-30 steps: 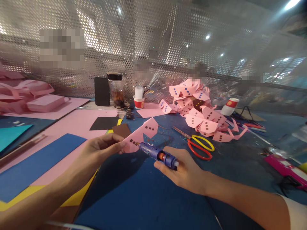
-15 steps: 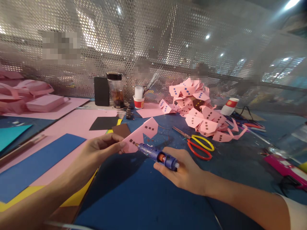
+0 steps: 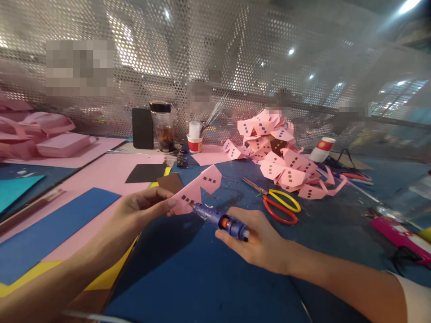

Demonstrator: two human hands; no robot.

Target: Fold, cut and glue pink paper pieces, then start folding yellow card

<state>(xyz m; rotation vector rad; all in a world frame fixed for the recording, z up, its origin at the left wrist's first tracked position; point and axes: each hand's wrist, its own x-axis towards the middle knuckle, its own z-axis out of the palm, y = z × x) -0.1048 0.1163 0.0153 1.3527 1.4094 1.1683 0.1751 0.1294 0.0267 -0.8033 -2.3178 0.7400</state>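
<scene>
My left hand point(image 3: 151, 204) pinches the lower left end of a folded pink paper piece point(image 3: 183, 202) between thumb and fingers. Small dark squares lie in two rows on the paper. My right hand point(image 3: 259, 237) is wrapped around a blue glue gun point(image 3: 215, 217), whose orange inner part shows through a slot. The gun's narrow tip is at the lower row of squares, touching the paper or just over it; I cannot tell which. Its handle is hidden in my palm. Beyond my right hand, scissors point(image 3: 281, 206) with red and yellow handles lie partly open on the blue table.
A heap of pink paper pieces point(image 3: 289, 168) with dark squares stands at the back right. Blue card point(image 3: 63, 226), black card point(image 3: 146, 173) and pink sheets lie on the left. A lidded jar point(image 3: 163, 128) and a paper cup point(image 3: 195, 144) stand before the perforated screen.
The glue gun and my right hand have shifted very slightly left. My left hand and the pink paper piece look the same.
</scene>
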